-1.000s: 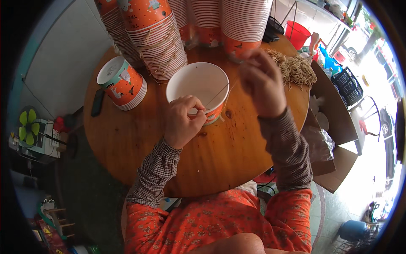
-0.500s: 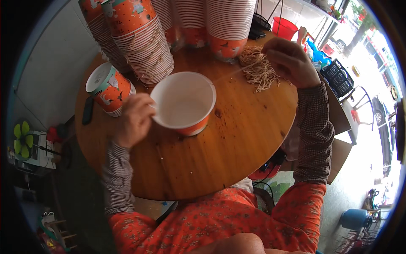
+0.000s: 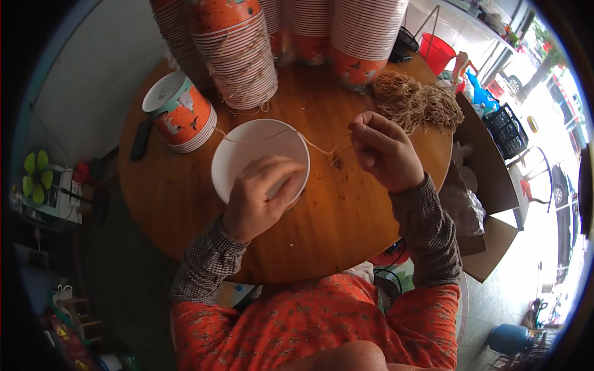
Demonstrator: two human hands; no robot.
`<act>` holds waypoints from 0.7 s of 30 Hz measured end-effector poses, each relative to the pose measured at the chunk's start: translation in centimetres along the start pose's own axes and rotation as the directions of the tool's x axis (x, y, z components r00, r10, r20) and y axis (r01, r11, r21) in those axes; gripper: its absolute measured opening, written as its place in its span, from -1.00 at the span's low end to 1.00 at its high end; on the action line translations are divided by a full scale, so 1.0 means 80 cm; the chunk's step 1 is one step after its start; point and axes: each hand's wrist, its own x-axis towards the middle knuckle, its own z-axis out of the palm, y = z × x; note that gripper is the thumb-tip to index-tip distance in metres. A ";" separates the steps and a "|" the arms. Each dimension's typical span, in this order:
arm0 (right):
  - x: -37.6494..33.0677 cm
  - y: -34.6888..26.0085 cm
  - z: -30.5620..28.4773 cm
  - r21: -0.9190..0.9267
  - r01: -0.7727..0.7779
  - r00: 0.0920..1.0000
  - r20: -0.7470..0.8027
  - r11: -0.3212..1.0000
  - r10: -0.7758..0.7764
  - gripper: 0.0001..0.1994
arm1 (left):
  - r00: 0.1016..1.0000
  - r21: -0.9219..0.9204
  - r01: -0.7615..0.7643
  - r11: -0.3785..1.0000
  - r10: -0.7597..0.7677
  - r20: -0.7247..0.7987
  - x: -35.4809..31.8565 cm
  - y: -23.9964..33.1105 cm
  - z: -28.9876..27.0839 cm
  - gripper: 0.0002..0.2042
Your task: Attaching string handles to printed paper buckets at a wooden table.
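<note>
A white-lined orange paper bucket [image 3: 232, 167] stands upright with its mouth facing up. My left hand [image 3: 260, 195] is over its near side, fingers bent and pressed together; what they hold, if anything, is hidden. A thin straw-coloured string [image 3: 318, 149] lies slack across the bucket's far rim, one end sticking out to the left. To the right of the bucket, my right hand [image 3: 390, 148] pinches a strand of this string between thumb and fingertips, above the table.
A pile of loose strings [image 3: 414, 102] lies at the table's far right. Tall stacks of paper buckets [image 3: 241, 65] line the back, one with strings on it. At the left are a short upside-down stack [image 3: 185, 117] and a dark phone [image 3: 141, 141]. An open carton [image 3: 489, 179] stands to the right.
My left hand has moved from the bucket's left rim to over its near right side. My right hand has come left and lower, and the string, straight before, now hangs slack.
</note>
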 end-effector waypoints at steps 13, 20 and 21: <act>-0.025 0.067 0.027 -0.113 0.172 0.959 -0.208 0.979 -0.192 -0.85 | 0.998 0.196 -0.064 0.979 0.061 0.020 0.006 0.011 0.019 -0.88; -0.051 0.076 0.038 -0.286 0.239 0.968 -0.003 0.928 -0.250 -0.80 | 0.992 0.135 -0.122 0.983 0.115 0.061 0.013 0.020 0.021 -0.90; -0.048 0.079 0.032 -0.268 0.201 0.979 0.024 0.942 -0.202 -0.80 | 0.992 0.152 -0.122 0.981 0.116 0.047 0.014 0.022 0.019 -0.92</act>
